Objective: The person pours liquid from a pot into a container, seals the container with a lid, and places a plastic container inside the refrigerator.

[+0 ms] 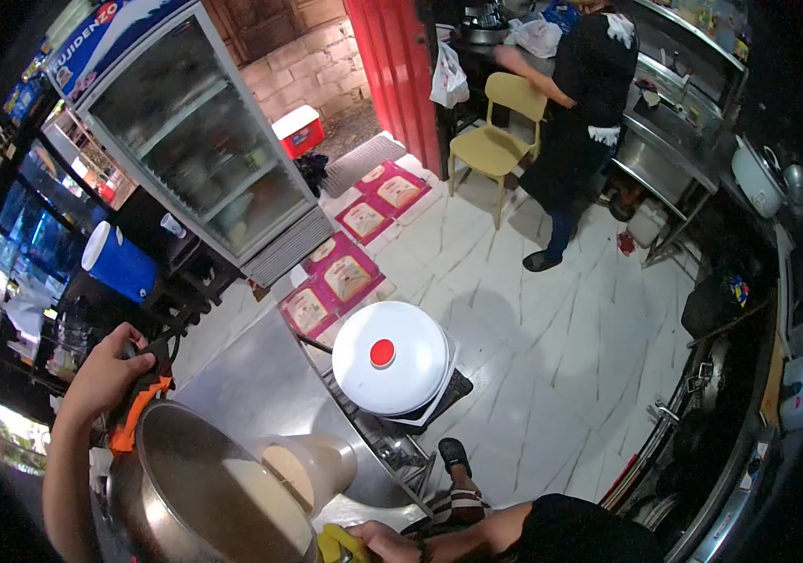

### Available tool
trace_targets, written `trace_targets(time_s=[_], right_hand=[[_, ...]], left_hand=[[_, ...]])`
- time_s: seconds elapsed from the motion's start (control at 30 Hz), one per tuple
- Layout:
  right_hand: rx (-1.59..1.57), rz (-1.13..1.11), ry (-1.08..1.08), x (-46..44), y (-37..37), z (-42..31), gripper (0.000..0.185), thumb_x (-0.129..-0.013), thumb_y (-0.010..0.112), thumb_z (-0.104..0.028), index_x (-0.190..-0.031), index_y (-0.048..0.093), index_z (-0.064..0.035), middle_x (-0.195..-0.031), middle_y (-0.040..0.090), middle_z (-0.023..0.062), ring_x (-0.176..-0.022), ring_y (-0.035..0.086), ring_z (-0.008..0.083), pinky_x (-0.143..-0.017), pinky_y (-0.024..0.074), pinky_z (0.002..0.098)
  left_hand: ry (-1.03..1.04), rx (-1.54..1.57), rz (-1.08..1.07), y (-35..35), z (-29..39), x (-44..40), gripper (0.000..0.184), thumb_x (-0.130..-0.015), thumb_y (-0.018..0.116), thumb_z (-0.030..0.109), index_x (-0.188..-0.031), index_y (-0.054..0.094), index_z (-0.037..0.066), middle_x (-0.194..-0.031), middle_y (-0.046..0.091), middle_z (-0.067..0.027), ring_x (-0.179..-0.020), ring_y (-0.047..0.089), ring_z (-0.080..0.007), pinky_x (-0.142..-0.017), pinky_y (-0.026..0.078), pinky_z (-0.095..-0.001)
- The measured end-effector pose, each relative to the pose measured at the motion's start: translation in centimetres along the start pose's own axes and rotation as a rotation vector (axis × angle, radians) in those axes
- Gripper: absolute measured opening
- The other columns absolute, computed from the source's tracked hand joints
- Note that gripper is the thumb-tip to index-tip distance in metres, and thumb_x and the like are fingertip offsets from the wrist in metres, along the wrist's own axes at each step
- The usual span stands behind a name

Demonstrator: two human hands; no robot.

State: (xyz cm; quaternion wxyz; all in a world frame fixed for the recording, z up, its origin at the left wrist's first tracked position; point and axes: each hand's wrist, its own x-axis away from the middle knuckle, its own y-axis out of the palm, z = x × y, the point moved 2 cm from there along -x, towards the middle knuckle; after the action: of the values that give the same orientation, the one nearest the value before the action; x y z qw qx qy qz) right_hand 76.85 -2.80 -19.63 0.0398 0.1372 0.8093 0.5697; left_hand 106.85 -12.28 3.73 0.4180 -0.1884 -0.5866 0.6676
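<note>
A tall fridge [204,141] with a glass door stands at the back left, and a shiny metal surface [251,375] sits nearer, at the bottom. A big metal pot [176,460] is low down, between the two hands, and it tips toward a pale jug. A round white tub [359,385] with a red knob is just past the surface. The pale jug [334,464] is on the right side of the pot, close by its rim. White stuff [251,502] shows inside the pot. The left grip [109,371] is curled round a dark and orange cloth [139,418] at the far left edge of the pot. The right grip [381,542] is closed on a yellow cloth [338,542], up against the pot's near right edge.
</note>
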Motion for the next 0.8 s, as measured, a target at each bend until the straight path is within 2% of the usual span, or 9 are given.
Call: trace_targets(time_s=[0.1, 0.2, 0.23, 0.27, 0.33, 0.37, 0.43, 0.53, 0.8], right_hand=[[-0.235, 0.144, 0.264, -0.5, 0.8, -1.1, 0.021, -0.072, 0.051, -0.012, -0.086, 0.059, 0.0022, -0.081, 0.060, 0.0121, -0.074, 0.058, 0.0214, -0.070, 0.0466, 0.0321], [-0.201, 0.067, 0.211, -0.4, 1.2, -1.7, 0.023, -0.070, 0.050, -0.012, -0.085, 0.059, 0.0022, -0.079, 0.060, 0.0129, -0.073, 0.058, 0.0231, -0.070, 0.0470, 0.0328], [-0.458, 0.076, 0.296, -0.4, 1.8, -1.8, 0.024, -0.071, 0.051, -0.014, -0.086, 0.059, 0.0029, -0.081, 0.061, 0.0131, -0.075, 0.059, 0.0238, -0.071, 0.0471, 0.0330], [-0.229, 0.060, 0.240, -0.2, -0.9, 0.9, 0.033, -0.071, 0.057, -0.024, -0.089, 0.059, 0.0038, -0.085, 0.062, 0.0143, -0.078, 0.059, 0.0243, -0.074, 0.0472, 0.0372], [-0.400, -0.065, 0.326, -0.8, -4.7, 6.0, 0.032, -0.085, 0.053, -0.019, -0.111, 0.052, 0.0004, -0.104, 0.057, 0.0116, -0.093, 0.057, 0.0214, -0.084, 0.0459, 0.0358], [-0.425, 0.148, 0.467, -0.6, -2.5, 3.6, 0.038, -0.087, 0.048, -0.024, -0.116, 0.047, 0.0017, -0.108, 0.057, 0.0116, -0.096, 0.056, 0.0219, -0.087, 0.0451, 0.0370], [-0.324, 0.127, 0.446, -0.4, -5.3, 7.3, 0.034, -0.089, 0.044, -0.025, -0.114, 0.050, -0.0018, -0.107, 0.057, 0.0116, -0.099, 0.056, 0.0236, -0.089, 0.0443, 0.0426], [-0.710, 0.076, 0.565, -0.5, -2.0, 2.9, 0.033, -0.090, 0.043, -0.027, -0.111, 0.052, -0.0035, -0.106, 0.059, 0.0116, -0.098, 0.057, 0.0259, -0.090, 0.0437, 0.0448], [-0.629, 0.076, 0.423, -0.7, -1.0, 1.5, 0.030, -0.092, 0.040, -0.025, -0.107, 0.052, -0.0031, -0.104, 0.059, 0.0103, -0.096, 0.058, 0.0225, -0.088, 0.0450, 0.0401]], left_hand=[[-0.038, 0.049, -0.022, 0.0, 0.3, 0.2, 0.024, -0.078, 0.062, 0.016, -0.093, 0.047, 0.004, -0.067, 0.050, -0.0046, -0.064, 0.047, -0.0116, -0.058, 0.038, -0.0268], [-0.082, 0.056, -0.044, -0.1, 0.3, 0.0, 0.026, -0.079, 0.063, 0.018, -0.094, 0.046, 0.005, -0.068, 0.048, -0.0032, -0.065, 0.045, -0.0096, -0.057, 0.036, -0.0251], [-0.059, 0.039, -0.034, -0.1, 0.1, -0.1, 0.026, -0.079, 0.063, 0.019, -0.094, 0.047, 0.006, -0.068, 0.048, -0.0030, -0.066, 0.045, -0.0100, -0.058, 0.037, -0.0253], [-0.042, 0.018, -0.027, 0.0, -0.2, -0.2, 0.026, -0.079, 0.063, 0.020, -0.093, 0.047, 0.006, -0.068, 0.047, -0.0029, -0.066, 0.044, -0.0103, -0.059, 0.037, -0.0255], [-0.038, -0.040, -0.017, -0.1, -0.1, -0.2, 0.026, -0.078, 0.064, 0.021, -0.092, 0.048, 0.007, -0.070, 0.047, -0.0028, -0.070, 0.044, -0.0119, -0.064, 0.038, -0.0268], [-0.017, 0.016, -0.033, 0.0, -1.3, -0.7, 0.027, -0.078, 0.064, 0.023, -0.092, 0.048, 0.006, -0.074, 0.048, -0.0032, -0.073, 0.044, -0.0117, -0.066, 0.038, -0.0261], [-0.018, 0.026, -0.072, 0.0, -1.9, -0.9, 0.029, -0.079, 0.064, 0.027, -0.092, 0.049, 0.006, -0.082, 0.052, -0.0039, -0.081, 0.046, -0.0114, -0.074, 0.038, -0.0260], [-0.034, 0.128, -0.062, 0.2, -1.8, -0.8, 0.020, -0.081, 0.061, 0.023, -0.089, 0.053, 0.007, -0.082, 0.054, -0.0019, -0.081, 0.048, -0.0099, -0.073, 0.038, -0.0228], [-0.156, 0.145, -0.063, 0.2, -0.4, 0.0, 0.022, -0.084, 0.058, 0.028, -0.094, 0.053, 0.009, -0.080, 0.057, -0.0018, -0.073, 0.053, -0.0080, -0.068, 0.041, -0.0202]])
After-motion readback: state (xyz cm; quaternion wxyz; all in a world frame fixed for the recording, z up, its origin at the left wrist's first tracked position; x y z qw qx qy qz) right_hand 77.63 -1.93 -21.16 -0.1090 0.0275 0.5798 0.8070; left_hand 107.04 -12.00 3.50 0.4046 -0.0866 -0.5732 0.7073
